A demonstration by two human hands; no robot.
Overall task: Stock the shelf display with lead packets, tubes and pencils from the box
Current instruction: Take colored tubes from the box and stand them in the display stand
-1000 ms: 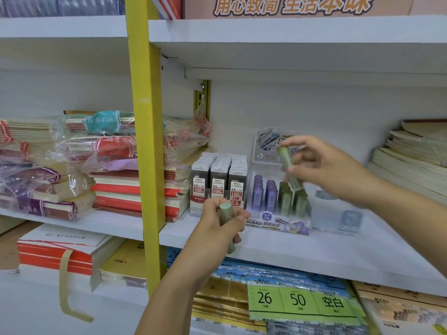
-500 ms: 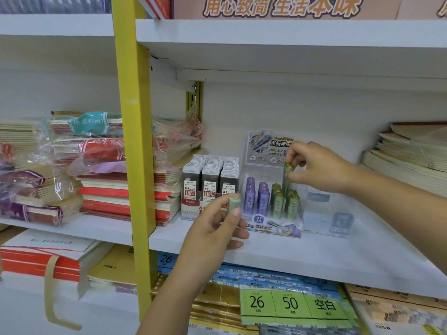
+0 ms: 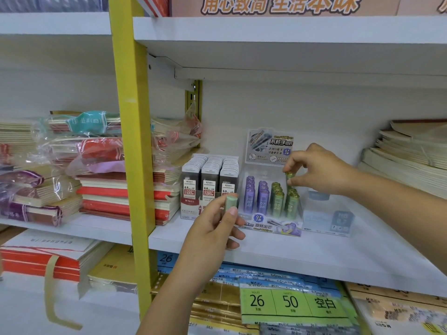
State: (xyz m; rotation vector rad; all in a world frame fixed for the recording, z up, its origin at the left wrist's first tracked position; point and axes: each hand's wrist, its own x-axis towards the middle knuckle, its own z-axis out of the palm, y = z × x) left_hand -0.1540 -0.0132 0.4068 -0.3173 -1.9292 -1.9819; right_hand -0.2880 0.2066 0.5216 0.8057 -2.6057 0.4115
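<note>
A clear display stand [image 3: 271, 223] on the white shelf [image 3: 314, 252] holds rows of purple lead tubes [image 3: 256, 197] and green lead tubes [image 3: 278, 199]. My right hand [image 3: 316, 168] pinches the top of one green tube [image 3: 289, 175] at the back of the rightmost green row, most of it down among the others. My left hand [image 3: 215, 228] holds another pale green tube [image 3: 231, 201] upright in front of the shelf, left of the stand. Grey lead packets [image 3: 209, 180] fill a carton just left of the stand.
A yellow upright post [image 3: 131, 141] stands left of my left hand. Stacked notebooks [image 3: 108, 187] lie to the left and more [image 3: 411, 151] to the right. A small clear box [image 3: 326, 216] sits right of the stand. Paper packs [image 3: 290, 303] fill the shelf below.
My right hand has lowered its green tube from above the stand down into the rightmost row. My left hand has risen a little with its tube.
</note>
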